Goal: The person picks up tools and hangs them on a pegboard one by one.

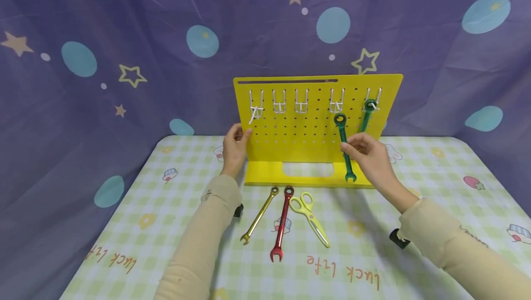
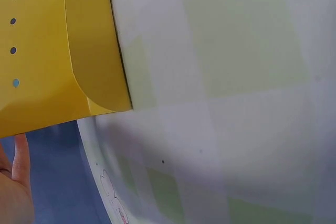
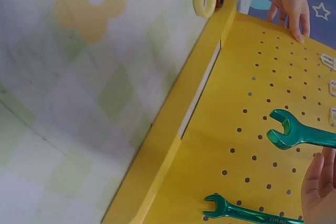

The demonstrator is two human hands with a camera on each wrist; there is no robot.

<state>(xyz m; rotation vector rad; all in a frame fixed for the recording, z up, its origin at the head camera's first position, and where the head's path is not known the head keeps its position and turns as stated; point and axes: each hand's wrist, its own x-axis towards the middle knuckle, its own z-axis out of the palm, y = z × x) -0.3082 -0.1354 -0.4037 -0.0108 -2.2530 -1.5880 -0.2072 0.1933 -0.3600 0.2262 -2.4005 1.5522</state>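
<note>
A yellow pegboard [image 1: 290,143] stands upright on the table. My left hand [image 1: 235,150] grips its left edge, with the thumb at the front and the other fingers partly hidden behind. My right hand [image 1: 370,155] pinches a green combination wrench [image 1: 345,148] by its shaft, ring end up and open end down. That ring end is just below a white wire hook [image 1: 337,106]. To its right, a second green wrench [image 1: 366,118] hangs by its ring from the rightmost hook [image 1: 376,105]. In the right wrist view both green open ends [image 3: 286,129] show before the board.
Before the board lie a gold wrench [image 1: 260,214], a red wrench [image 1: 283,226] and yellow scissors [image 1: 310,217]. More white hooks [image 1: 279,106] line the board's upper left. A checked cloth [image 1: 166,226] covers the table; a purple patterned curtain [image 1: 265,23] hangs behind.
</note>
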